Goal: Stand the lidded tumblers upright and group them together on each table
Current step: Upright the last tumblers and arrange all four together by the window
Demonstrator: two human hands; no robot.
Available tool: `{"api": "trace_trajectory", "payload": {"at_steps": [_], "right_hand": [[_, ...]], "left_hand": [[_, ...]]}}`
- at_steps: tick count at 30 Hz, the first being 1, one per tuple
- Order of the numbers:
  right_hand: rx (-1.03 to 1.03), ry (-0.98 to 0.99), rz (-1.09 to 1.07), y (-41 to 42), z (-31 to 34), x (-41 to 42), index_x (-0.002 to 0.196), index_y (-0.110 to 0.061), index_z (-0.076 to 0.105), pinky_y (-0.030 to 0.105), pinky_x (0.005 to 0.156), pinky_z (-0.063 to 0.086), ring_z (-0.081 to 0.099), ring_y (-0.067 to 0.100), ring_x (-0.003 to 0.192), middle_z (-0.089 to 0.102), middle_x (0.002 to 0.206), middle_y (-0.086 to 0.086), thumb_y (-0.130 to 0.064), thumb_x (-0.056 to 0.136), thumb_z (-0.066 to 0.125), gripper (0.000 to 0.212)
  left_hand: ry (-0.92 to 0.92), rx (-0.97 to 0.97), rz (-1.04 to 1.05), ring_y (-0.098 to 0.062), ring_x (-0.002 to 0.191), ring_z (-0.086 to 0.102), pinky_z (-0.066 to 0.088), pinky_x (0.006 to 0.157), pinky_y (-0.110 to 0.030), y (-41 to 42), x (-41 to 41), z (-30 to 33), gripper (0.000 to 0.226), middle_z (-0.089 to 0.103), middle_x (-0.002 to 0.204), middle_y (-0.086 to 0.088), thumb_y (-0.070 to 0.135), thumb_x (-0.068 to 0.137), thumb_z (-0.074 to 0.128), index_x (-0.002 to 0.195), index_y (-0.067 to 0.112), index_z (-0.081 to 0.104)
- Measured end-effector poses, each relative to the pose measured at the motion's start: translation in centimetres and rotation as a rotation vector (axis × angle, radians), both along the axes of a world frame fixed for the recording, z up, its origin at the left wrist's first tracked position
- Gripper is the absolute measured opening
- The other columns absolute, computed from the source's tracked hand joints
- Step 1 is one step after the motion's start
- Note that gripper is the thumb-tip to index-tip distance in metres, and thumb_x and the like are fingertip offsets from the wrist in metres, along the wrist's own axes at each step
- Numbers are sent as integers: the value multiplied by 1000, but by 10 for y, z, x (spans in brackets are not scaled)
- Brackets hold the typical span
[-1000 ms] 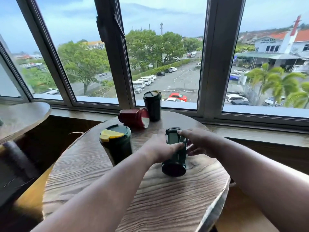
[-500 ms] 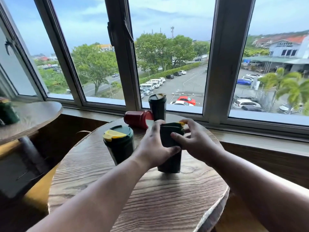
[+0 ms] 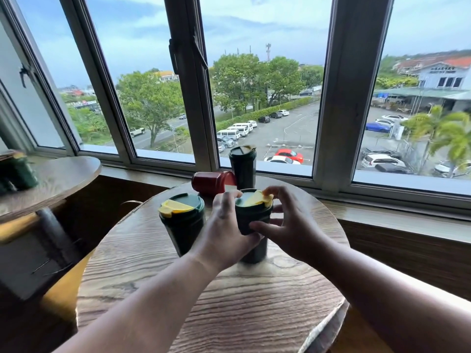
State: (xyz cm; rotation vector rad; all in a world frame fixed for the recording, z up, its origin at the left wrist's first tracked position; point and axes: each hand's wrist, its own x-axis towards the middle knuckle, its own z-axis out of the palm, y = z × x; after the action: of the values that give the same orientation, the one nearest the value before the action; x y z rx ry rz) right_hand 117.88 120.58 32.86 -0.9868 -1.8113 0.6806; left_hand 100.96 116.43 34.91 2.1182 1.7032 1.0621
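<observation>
A dark green tumbler with a yellow lid flap (image 3: pixel 253 212) stands upright in the middle of the round wooden table (image 3: pixel 229 301). My left hand (image 3: pixel 226 230) grips its left side and my right hand (image 3: pixel 288 225) holds its right side, fingers touching the lid. Another green tumbler with a yellow flap (image 3: pixel 182 220) stands upright just to the left. A red tumbler (image 3: pixel 212 182) lies on its side behind them. A tall dark tumbler (image 3: pixel 242 164) stands upright at the table's far edge.
A second round wooden table (image 3: pixel 56 182) stands at the left with a dark green tumbler (image 3: pixel 17 171) on it, blurred. A window sill (image 3: pixel 382 212) and window frames run behind the tables. A yellow seat (image 3: pixel 63 289) sits low between the tables.
The green tumbler lay on its side a second ago; both hands tipped it up, and it now stands upright. The camera has moved closer and lower.
</observation>
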Motion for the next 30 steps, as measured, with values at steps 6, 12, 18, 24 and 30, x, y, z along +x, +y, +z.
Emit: {"api": "trace_trajectory", "payload": {"at_steps": [6, 12, 18, 24, 30], "right_hand": [[39, -23, -3, -5, 0, -1, 104, -61, 41, 45, 82, 59, 64, 11, 98, 44, 120, -24, -57, 56, 78, 61], [81, -40, 15, -8, 2, -4, 104, -64, 40, 41, 82, 59, 62, 10, 99, 43, 118, -21, -57, 57, 78, 61], [81, -34, 16, -8, 2, -3, 104, -64, 40, 35, 81, 60, 60, 7, 100, 43, 118, -22, -60, 55, 77, 61], [59, -73, -8, -6, 5, -1, 113, -51, 41, 31, 81, 55, 59, 4, 100, 46, 119, -21, -64, 60, 71, 63], [-15, -58, -57, 1, 38, -4, 122, -33, 51, 23, 75, 48, 59, 0, 99, 56, 116, -9, -72, 71, 51, 65]], "left_hand": [[66, 2, 2, -16, 117, 45, 45, 89, -25, -2, -3, -3, 78, 34, 135, 2, 46, 77, 78, 137, 29, 31], [105, 8, -2, -17, 121, 42, 44, 91, -27, -2, -8, -4, 74, 34, 133, 4, 47, 76, 77, 133, 32, 33], [142, 24, -15, -20, 120, 45, 43, 89, -26, -5, -9, 0, 68, 32, 133, 4, 46, 78, 73, 132, 32, 34], [273, 53, -47, -21, 130, 47, 44, 104, -29, -14, -14, 19, 83, 25, 148, 1, 45, 81, 72, 148, 25, 26], [229, 157, -92, -4, 115, 51, 37, 92, -8, -23, -37, 72, 65, 46, 134, 12, 46, 80, 73, 136, 34, 44]]}}
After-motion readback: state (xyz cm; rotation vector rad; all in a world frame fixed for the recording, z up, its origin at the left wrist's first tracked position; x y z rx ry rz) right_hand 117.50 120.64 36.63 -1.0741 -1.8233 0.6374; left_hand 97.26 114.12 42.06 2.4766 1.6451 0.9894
